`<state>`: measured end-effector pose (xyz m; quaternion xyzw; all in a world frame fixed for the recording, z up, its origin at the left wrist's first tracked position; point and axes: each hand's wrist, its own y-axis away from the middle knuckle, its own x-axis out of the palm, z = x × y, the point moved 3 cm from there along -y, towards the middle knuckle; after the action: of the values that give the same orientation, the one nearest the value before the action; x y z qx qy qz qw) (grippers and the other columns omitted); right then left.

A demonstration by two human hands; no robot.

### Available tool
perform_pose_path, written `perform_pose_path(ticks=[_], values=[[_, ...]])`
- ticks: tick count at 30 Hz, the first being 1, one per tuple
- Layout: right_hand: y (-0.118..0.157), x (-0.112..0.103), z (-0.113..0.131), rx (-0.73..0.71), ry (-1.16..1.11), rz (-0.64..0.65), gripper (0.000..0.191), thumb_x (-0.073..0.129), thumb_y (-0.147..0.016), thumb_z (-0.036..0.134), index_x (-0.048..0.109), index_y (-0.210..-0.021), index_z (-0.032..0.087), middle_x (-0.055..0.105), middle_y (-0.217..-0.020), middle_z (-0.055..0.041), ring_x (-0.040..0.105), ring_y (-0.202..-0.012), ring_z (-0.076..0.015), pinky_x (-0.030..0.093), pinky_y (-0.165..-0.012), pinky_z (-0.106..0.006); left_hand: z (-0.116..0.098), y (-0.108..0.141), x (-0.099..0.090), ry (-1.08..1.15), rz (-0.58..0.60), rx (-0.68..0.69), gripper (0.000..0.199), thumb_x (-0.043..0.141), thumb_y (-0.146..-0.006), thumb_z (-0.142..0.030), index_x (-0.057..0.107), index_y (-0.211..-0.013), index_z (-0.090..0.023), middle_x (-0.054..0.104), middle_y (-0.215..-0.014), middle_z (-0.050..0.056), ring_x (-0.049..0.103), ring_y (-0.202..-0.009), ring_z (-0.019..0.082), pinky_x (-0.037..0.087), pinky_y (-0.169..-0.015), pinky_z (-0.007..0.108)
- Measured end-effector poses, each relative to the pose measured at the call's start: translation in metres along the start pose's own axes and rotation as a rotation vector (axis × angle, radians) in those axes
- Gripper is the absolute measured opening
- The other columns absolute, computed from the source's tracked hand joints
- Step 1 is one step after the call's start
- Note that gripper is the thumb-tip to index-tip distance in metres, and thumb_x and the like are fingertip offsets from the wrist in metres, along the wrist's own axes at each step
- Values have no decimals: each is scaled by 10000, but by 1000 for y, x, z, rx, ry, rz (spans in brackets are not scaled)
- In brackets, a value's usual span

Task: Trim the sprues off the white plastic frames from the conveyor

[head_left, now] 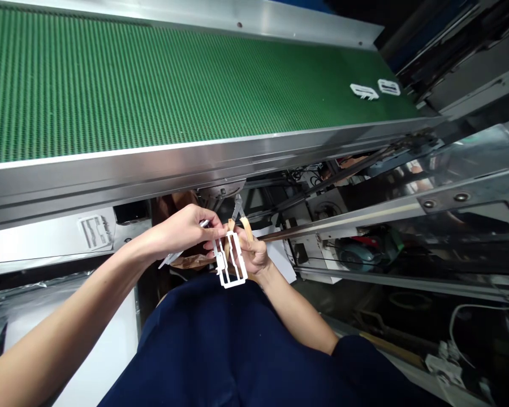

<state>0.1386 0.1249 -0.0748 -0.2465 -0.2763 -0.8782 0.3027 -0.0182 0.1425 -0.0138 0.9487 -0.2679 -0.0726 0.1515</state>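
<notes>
My left hand (195, 229) is closed on a white plastic frame (236, 281), pinching its upper end, and the frame hangs down in front of my lap. More thin white plastic pieces (172, 259) stick out below the same hand. In my right hand (254, 254) is a pair of pliers (238, 206) with yellowish handles, its jaws pointing away from me toward the conveyor. The right fingers wrap round the handles, partly hidden behind the frame. Both hands are close together, just below the conveyor's metal edge.
A green conveyor belt (152, 85) runs across the top, with two white plastic parts (364, 91) at its right end. Another white frame (96, 232) lies on a white surface at left. Metal rails (365, 217) and machinery stand at right. Below the hands is a brown bag (190, 261).
</notes>
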Motion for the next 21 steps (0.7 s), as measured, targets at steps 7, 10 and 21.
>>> perform_pose_path(ticks=[7, 10, 21], values=[[1, -1, 0, -13, 57, -21, 573, 624, -601, 515, 409, -1049, 232, 566, -913, -56, 587, -834, -226, 485, -739, -426, -6, 1, 2, -111, -45, 5, 277, 538, -791, -416, 631, -691, -176, 619, -558, 25, 571, -514, 181, 393, -457, 238], [4, 7, 5, -79, 113, 10, 483, 640, -653, 459, 408, -1011, 232, 503, -828, -7, 566, -705, -157, 491, -693, -348, -11, 6, 2, -375, -157, 35, 210, 525, -788, -343, 628, -681, -195, 623, -575, -1, 551, -515, 160, 363, -473, 230], [42, 41, -15, -182, 967, 57, 368, 617, -754, 360, 481, -1061, 208, 554, -945, -33, 558, -816, -154, 453, -791, -295, 42, 68, 26, -286, -192, 84, 220, 463, -884, -365, 591, -796, -209, 631, -798, -3, 575, -708, 155, 404, -637, 227]])
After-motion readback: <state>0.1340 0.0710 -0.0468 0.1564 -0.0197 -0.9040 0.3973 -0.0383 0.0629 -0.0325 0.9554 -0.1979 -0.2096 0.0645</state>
